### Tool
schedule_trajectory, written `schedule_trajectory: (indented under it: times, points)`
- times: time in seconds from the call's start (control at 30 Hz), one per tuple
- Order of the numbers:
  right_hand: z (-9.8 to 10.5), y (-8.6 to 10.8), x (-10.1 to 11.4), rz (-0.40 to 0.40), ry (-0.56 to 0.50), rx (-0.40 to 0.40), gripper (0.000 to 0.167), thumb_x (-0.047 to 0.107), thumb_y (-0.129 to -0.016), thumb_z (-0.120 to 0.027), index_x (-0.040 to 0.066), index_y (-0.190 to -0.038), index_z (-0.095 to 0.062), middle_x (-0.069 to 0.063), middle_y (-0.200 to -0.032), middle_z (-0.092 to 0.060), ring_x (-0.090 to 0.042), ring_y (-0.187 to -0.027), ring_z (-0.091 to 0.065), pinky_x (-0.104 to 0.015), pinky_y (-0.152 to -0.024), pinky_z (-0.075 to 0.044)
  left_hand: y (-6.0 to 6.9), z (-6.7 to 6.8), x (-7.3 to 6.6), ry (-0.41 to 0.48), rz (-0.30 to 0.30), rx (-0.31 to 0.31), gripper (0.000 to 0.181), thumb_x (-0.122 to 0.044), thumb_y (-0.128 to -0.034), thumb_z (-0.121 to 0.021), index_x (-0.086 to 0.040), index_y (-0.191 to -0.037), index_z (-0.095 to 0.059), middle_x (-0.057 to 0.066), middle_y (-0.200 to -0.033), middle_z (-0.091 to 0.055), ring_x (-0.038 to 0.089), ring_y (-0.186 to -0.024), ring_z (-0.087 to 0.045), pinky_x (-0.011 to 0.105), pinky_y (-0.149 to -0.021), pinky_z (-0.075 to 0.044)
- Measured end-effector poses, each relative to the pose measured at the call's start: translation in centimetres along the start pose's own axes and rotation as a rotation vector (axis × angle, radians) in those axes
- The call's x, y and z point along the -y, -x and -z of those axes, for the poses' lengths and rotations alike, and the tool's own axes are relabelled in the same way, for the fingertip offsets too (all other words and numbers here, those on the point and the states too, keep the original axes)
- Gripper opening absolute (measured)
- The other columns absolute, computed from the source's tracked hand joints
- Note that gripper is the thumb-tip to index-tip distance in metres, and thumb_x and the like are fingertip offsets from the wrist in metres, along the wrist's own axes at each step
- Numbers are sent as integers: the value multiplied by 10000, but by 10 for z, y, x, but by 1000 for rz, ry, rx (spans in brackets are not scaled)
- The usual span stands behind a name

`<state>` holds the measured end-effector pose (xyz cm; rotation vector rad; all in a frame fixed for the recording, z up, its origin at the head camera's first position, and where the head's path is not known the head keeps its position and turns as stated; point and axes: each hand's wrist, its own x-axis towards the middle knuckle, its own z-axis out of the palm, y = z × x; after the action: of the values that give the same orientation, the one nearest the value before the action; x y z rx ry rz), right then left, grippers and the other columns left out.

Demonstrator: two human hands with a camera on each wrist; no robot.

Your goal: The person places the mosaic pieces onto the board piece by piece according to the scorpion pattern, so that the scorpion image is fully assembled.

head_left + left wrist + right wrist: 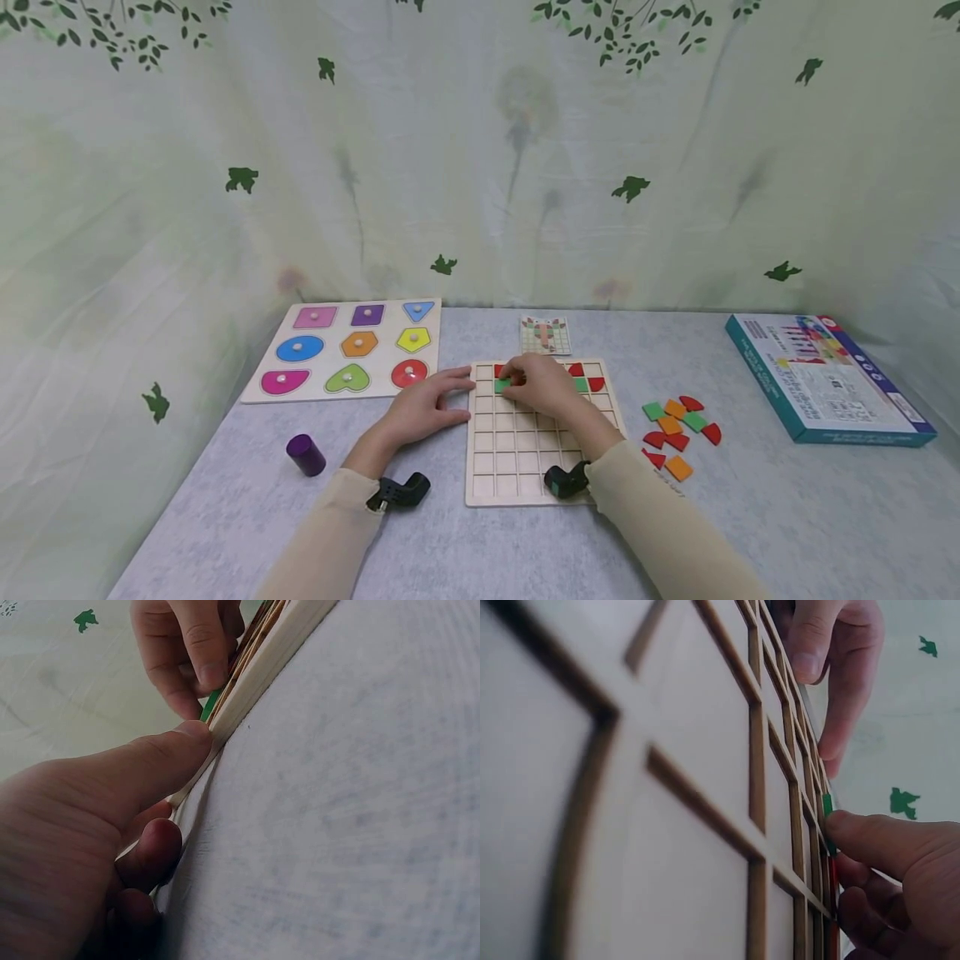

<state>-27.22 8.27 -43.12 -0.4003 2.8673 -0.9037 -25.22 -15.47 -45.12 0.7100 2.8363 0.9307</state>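
Note:
A wooden grid board (pixel 506 464) lies flat, with red and green pieces in its upper rows. My left hand (pixel 425 408) touches the board's left edge with extended fingers; the left wrist view shows its thumb (pixel 161 761) against that edge. Over the upper left cells, my right hand (pixel 542 385) has its fingertips at a green square (pixel 502 386). In the right wrist view the right thumb (pixel 870 836) touches this green piece (pixel 828 814), with red below it. Other pieces in the board are a green one (pixel 581 384) and a red one (pixel 596 383).
Loose red, orange and green pieces (pixel 670 426) lie right of the board. A small pattern card (pixel 556 337) is behind it. A shape puzzle (pixel 384 364) stands back left, a purple cylinder (pixel 306 455) front left, and a teal-edged box (pixel 832 383) far right.

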Motion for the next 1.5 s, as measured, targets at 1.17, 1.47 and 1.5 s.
schedule_trajectory:
  times: [1.17, 1.47, 1.5]
  points:
    - [61, 50, -43, 130, -66, -14, 214, 189, -971, -649, 112, -1160, -711, -38, -1132, -703, -188, -959, -622, -354, -819, -530, 0, -2, 0, 8, 27, -10, 499, -361, -886, -755, -243, -1355, -630, -86, -1551, -468, 103, -1043, -619, 301, -844, -492]
    - [80, 67, -70, 52, -46, 33, 219, 189, -958, -666, 136, -1166, -710, -51, -1146, -698, -212, -979, -602, -329, -794, -524, 0, -2, 0, 18, 29, -7, 502, -365, -888, -752, -250, -1360, -625, -88, -1551, -467, 130, -1144, -615, 322, -903, -508]
    - [81, 68, -72, 55, -40, 36, 218, 189, -957, -669, 135, -1164, -711, -50, -1139, -699, -208, -972, -603, -322, -792, -521, 1, -2, 1, 16, 30, -9, 499, -360, -888, -753, -249, -1358, -627, -86, -1551, -468, 126, -1099, -621, 319, -881, -504]
